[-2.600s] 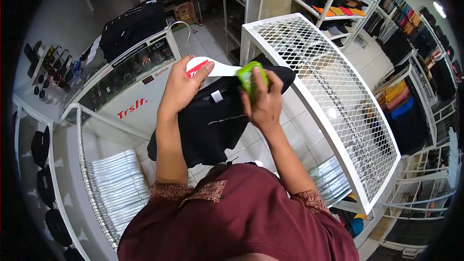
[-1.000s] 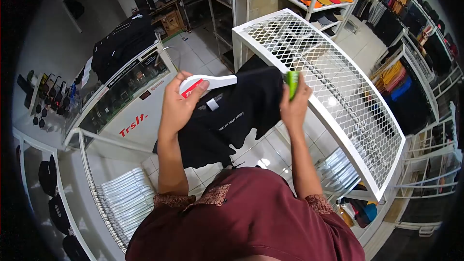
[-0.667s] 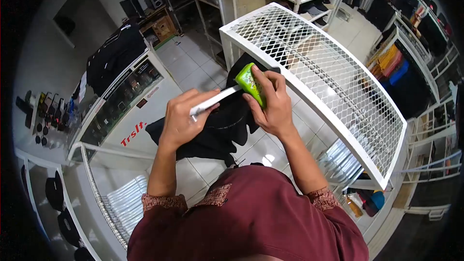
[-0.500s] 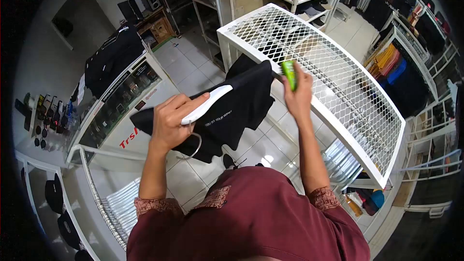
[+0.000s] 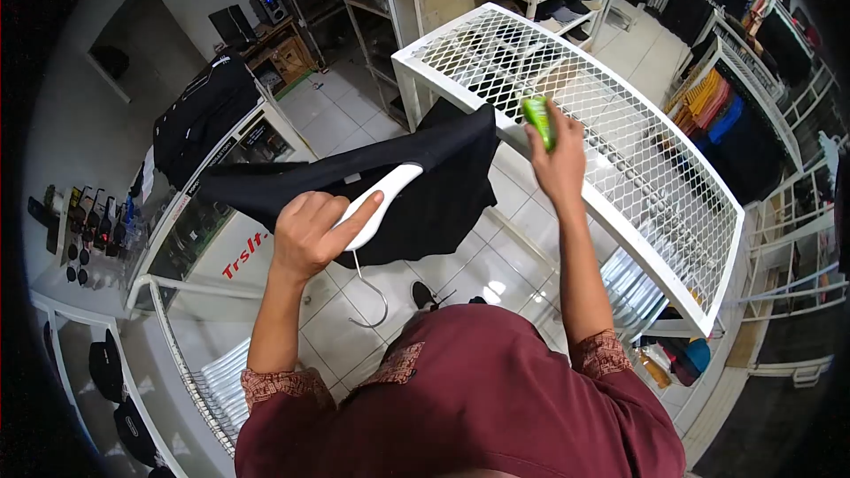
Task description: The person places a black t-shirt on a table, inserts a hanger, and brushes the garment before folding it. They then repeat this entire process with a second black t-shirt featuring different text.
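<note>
My left hand [image 5: 312, 235] is closed around a white hanger [image 5: 382, 208], index finger laid along its arm. The hanger's metal hook points down toward me. A black shirt [image 5: 425, 204] hangs on the hanger, spread out away from me, with its neckline facing up. Held in my right hand [image 5: 560, 155] is a small bright green object with pale markings [image 5: 537, 122]; its kind I cannot make out. That hand is above the near edge of a white mesh-topped rack [image 5: 567, 80], just right of the shirt.
Clothes hangers sit under the mesh rack. A display counter [image 5: 257, 248] with dark clothes [image 5: 208, 106] piled on top stands to the left. Caps [image 5: 104, 361] are at lower left, and shelves of garments [image 5: 708, 97] line the right. Tiled floor shows between the counter and rack.
The shirt has turned and spread wider to the left, its printed text no longer showing. The hanger's hook has swung down and right. My right hand has moved slightly right with the green object.
</note>
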Motion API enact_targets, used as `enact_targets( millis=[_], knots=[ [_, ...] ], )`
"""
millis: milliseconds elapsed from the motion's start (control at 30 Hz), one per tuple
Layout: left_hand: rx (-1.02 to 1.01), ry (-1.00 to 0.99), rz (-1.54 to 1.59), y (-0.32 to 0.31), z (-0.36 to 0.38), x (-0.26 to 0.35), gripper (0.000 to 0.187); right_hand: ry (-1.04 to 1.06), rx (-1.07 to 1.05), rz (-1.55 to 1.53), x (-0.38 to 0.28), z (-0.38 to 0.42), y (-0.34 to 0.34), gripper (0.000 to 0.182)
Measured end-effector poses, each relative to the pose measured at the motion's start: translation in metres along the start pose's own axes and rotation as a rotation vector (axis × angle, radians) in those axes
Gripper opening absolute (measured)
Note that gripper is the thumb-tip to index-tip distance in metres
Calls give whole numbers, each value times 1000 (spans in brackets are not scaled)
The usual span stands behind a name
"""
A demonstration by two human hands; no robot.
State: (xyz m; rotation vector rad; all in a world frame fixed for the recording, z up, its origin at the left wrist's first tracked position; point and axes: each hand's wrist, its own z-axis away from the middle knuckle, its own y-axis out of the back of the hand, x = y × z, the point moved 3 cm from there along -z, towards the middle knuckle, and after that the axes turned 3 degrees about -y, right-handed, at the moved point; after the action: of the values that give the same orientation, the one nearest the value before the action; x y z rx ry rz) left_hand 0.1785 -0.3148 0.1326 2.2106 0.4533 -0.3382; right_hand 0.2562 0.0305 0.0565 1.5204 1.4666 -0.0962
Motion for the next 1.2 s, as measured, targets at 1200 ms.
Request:
enact_targets(
  millis=[1200],
  knots=[
    [-1,-123,152,-30,-11,13,53,243,-268,-359,-72,60,48,55]
  ],
)
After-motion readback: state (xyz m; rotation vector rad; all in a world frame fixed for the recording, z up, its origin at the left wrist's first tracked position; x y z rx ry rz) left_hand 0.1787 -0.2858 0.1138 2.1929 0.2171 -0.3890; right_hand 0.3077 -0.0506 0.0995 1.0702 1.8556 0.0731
